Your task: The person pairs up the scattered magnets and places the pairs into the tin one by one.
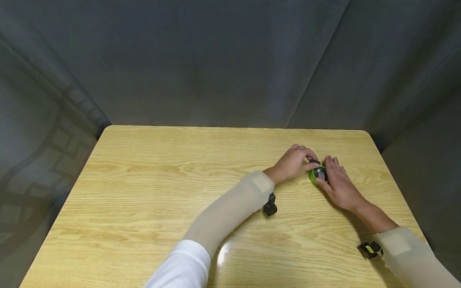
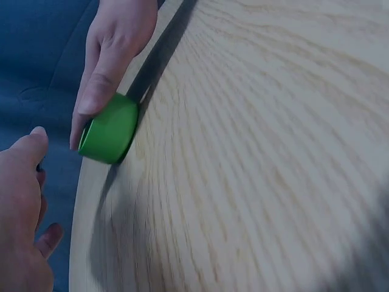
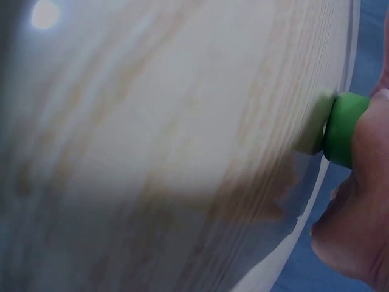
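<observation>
A small green round container (image 1: 312,176) with a dark, shiny inside or top sits on the table at the right. My right hand (image 1: 341,187) holds it, thumb over the near rim and long fingers stretched along the far side. My left hand (image 1: 293,162) pinches a small black disc-like piece (image 1: 315,162) between thumb and fingers, just beyond the container's rim. In the left wrist view the green wall (image 2: 112,131) shows under the right thumb, while my left fingers mostly hide the black piece. The right wrist view shows the green side (image 3: 345,129) partly behind the right hand.
The wooden table (image 1: 162,180) has a light grain and rounded far corners. Dark grey curtains (image 1: 201,64) hang behind it and at both sides. A small black camera is strapped to each wrist, over beige sleeves.
</observation>
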`<state>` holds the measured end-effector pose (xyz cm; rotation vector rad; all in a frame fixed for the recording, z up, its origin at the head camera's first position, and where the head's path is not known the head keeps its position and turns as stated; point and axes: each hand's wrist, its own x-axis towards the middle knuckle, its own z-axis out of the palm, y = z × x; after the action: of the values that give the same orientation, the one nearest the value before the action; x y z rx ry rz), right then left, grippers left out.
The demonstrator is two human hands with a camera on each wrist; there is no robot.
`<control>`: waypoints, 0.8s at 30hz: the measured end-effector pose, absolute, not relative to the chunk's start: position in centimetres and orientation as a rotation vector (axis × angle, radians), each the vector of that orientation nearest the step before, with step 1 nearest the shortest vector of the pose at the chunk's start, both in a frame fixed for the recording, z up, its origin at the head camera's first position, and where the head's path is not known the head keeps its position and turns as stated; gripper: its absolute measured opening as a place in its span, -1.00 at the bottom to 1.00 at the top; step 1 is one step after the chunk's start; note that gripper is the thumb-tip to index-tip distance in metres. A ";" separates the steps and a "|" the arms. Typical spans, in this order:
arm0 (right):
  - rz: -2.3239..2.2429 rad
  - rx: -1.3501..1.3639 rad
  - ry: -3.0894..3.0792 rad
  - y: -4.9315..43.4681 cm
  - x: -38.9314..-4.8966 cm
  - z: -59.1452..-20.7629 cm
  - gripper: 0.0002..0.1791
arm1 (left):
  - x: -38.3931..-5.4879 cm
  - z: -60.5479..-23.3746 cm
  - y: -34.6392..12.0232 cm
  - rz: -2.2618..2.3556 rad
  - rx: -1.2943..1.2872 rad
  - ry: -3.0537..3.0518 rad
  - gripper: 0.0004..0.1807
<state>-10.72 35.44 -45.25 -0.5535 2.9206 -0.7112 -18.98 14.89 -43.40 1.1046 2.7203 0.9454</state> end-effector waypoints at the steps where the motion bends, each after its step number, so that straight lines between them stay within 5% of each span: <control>1: -0.710 -0.554 2.920 35.4 -10.7 -45.2 -0.12 | -18.9 -43.4 15.0 0.940 1.111 2.716 -0.71; 24: -0.730 -0.590 2.896 35.6 -11.0 -45.7 -0.15 | -18.1 -44.4 17.2 0.737 1.234 2.701 -0.65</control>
<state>-11.01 35.57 -45.67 -0.5898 2.8962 -0.7304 -18.05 17.20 -44.40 1.2340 2.7009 0.7367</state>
